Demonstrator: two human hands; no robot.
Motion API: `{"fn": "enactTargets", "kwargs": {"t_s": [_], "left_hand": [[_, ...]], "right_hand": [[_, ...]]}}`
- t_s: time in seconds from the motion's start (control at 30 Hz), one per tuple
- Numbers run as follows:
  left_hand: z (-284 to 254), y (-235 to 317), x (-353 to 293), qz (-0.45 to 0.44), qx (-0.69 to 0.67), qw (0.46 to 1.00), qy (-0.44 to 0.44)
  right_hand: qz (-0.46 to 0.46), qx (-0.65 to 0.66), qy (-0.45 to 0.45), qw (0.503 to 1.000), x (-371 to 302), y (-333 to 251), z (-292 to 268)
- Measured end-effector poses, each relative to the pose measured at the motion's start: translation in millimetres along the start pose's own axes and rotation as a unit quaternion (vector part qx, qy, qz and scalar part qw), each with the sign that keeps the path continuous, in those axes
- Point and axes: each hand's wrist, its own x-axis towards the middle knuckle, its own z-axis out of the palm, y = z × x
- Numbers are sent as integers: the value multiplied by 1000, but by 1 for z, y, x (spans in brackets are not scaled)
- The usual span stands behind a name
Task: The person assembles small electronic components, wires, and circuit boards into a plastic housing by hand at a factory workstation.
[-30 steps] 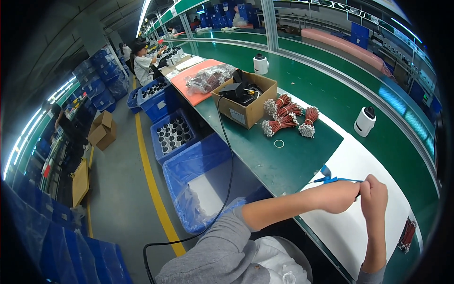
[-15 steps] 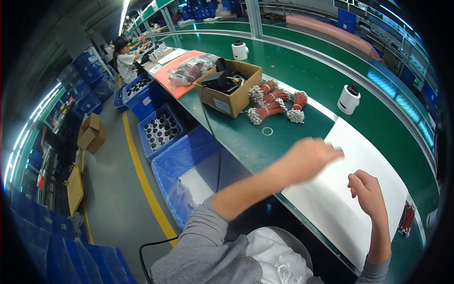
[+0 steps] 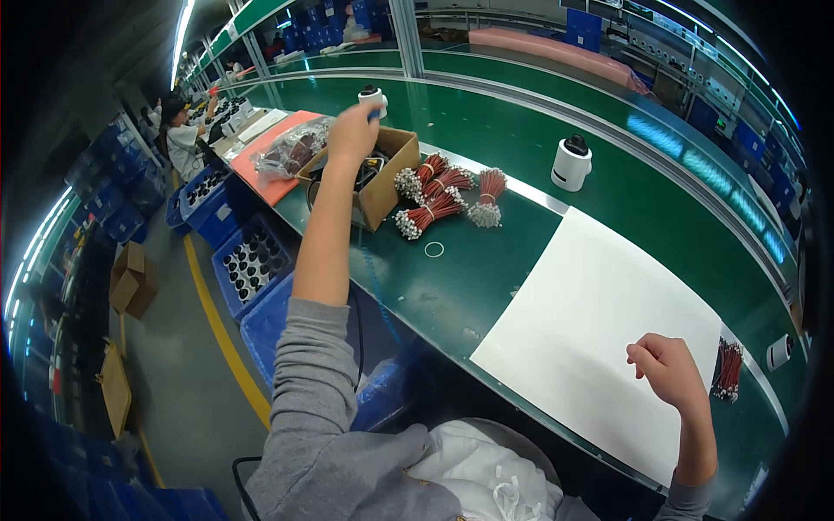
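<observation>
My left hand (image 3: 352, 137) is stretched far out above the open cardboard box (image 3: 393, 187), fingers closed on a small blue thing (image 3: 374, 115) of a kind I cannot make out. Dark parts lie inside the box, partly behind my forearm. My right hand (image 3: 665, 372) hovers over the right part of a white sheet (image 3: 565, 321), fingers curled in; whether it holds anything is hidden. Several bundles of red-brown wires with white ends (image 3: 431, 214) lie beside the box, near a thin pale ring (image 3: 427, 251). Another wire bundle (image 3: 728, 373) rests beyond the sheet's right edge.
White camera-like devices (image 3: 570, 169) with black tops stand on the green belt. A bagged bundle (image 3: 291, 149) lies on a pink pad (image 3: 269, 184) past the box. Blue crates (image 3: 252, 260) flank the bench at left. Farther up sits a co-worker (image 3: 184, 143).
My left hand has swung left and away from over the white sheet to above the box. My right hand stays over the sheet. The view has shifted to the right.
</observation>
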Motion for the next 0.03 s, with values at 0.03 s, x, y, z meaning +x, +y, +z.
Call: {"fn": "enactTargets", "kwargs": {"t_s": [0.03], "left_hand": [[-2, -2, 4, 4, 2, 1000, -2]], "right_hand": [[7, -11, -10, 1000, 0, -4, -2]]}}
